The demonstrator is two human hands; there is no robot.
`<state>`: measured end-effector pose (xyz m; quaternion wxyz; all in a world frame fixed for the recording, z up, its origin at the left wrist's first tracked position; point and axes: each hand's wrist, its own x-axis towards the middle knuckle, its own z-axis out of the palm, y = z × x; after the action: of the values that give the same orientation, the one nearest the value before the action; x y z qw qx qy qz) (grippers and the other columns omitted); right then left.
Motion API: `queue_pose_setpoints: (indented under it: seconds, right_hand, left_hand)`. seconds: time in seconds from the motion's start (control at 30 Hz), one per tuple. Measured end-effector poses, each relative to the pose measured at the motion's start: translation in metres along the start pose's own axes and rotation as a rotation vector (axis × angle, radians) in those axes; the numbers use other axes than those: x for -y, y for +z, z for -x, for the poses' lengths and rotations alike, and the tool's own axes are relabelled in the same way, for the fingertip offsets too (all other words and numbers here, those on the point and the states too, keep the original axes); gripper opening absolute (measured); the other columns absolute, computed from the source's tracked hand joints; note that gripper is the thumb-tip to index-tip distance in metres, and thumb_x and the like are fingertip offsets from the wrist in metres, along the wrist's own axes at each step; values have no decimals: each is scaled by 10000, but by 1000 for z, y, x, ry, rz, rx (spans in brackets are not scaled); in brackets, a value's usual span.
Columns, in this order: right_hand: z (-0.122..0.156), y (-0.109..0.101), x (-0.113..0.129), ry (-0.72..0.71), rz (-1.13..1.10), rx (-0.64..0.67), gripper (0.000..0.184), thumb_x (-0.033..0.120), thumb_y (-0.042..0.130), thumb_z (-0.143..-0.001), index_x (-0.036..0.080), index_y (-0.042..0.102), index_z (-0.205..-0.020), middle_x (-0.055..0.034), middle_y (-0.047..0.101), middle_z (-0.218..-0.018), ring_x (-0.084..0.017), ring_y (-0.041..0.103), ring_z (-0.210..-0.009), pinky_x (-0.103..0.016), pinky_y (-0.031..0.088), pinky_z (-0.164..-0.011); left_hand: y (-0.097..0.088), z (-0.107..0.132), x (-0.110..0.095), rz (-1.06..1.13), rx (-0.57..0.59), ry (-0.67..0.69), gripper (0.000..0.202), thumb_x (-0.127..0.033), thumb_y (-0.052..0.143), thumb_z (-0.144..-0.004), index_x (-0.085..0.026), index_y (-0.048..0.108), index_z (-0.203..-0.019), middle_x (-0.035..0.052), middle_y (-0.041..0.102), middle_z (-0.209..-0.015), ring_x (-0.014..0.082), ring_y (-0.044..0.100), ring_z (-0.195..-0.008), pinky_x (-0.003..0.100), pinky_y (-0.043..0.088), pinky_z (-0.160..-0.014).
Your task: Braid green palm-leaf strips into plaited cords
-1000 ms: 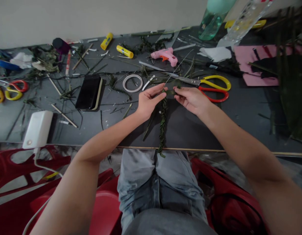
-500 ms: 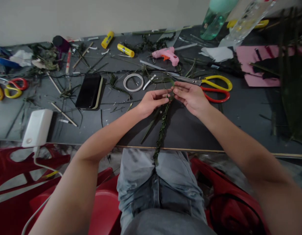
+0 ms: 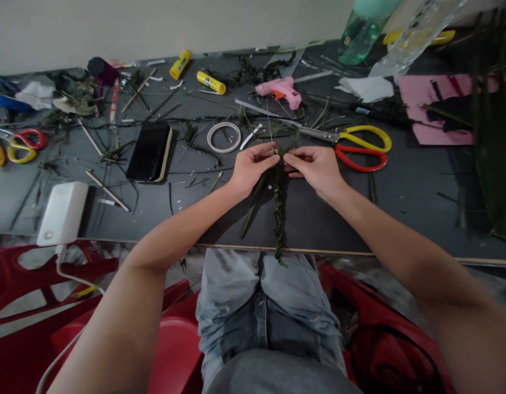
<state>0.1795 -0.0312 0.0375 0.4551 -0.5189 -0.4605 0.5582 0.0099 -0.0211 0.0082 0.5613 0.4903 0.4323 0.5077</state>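
Note:
A braided strip of green palm leaf (image 3: 278, 213) hangs from between my two hands down over the table's front edge. My left hand (image 3: 251, 166) pinches its top end together with loose leaf strands. My right hand (image 3: 314, 167) pinches the same top end from the other side, fingertips almost touching the left ones. A thin leaf midrib sticks up from the pinch.
On the dark table (image 3: 400, 186) lie yellow-and-red scissors (image 3: 359, 148), a tape ring (image 3: 224, 137), a black phone (image 3: 149, 151), a pink glue gun (image 3: 279, 90), two yellow glue sticks (image 3: 210, 82), leaf scraps, and a white power bank (image 3: 63, 213) at the left edge. Red chairs stand below.
Both hands came closer together at the braid's top. The hanging braid swung left, then back to hang straight again.

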Motion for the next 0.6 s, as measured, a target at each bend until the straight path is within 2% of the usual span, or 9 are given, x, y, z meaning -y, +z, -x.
queue_pose_setpoints:
  seconds: [0.23, 0.37, 0.43, 0.5, 0.6]
  right_hand:
    - [4, 3, 3, -54, 110, 34, 241, 329, 868, -627, 183, 681, -665, 10, 652, -631, -106, 588, -569, -226, 536, -481]
    - [-7, -15, 16, -20, 208, 173, 212, 301, 866, -638, 187, 696, -689, 12, 645, -609, -96, 532, -515, -214, 430, -425]
    - [-17, -30, 23, -47, 210, 42, 138, 302, 773, -770, 195, 702, -720, 17, 606, -578, -80, 461, -467, -237, 413, -453]
    - [-28, -44, 26, -189, 299, -121, 89, 297, 738, -828, 215, 721, -799, 5, 633, -625, -108, 538, -559, -276, 484, -600]
    - [-41, -59, 22, -315, 536, -147, 131, 308, 789, -786, 218, 752, -873, -11, 668, -672, -176, 638, -720, -345, 504, -780]
  left_hand:
    - [4, 3, -6, 24, 1, -50, 350, -225, 802, -707, -155, 752, -1046, 88, 783, -1086, 227, 725, -1063, 417, 544, -1030]
    - [4, 4, -10, 49, 9, -88, 326, -217, 823, -656, -157, 773, -973, 68, 797, -990, 203, 741, -964, 382, 568, -979]
    - [3, 5, -12, 36, 26, -136, 338, -208, 838, -623, -156, 783, -952, 60, 796, -932, 194, 743, -904, 378, 583, -941]
    - [4, 7, -15, 10, 74, -192, 357, -201, 844, -602, -147, 790, -951, 64, 791, -906, 191, 742, -861, 385, 594, -907]
    - [6, 11, -20, -15, 184, -233, 370, -199, 845, -589, -142, 799, -952, 67, 786, -881, 182, 739, -820, 384, 598, -883]
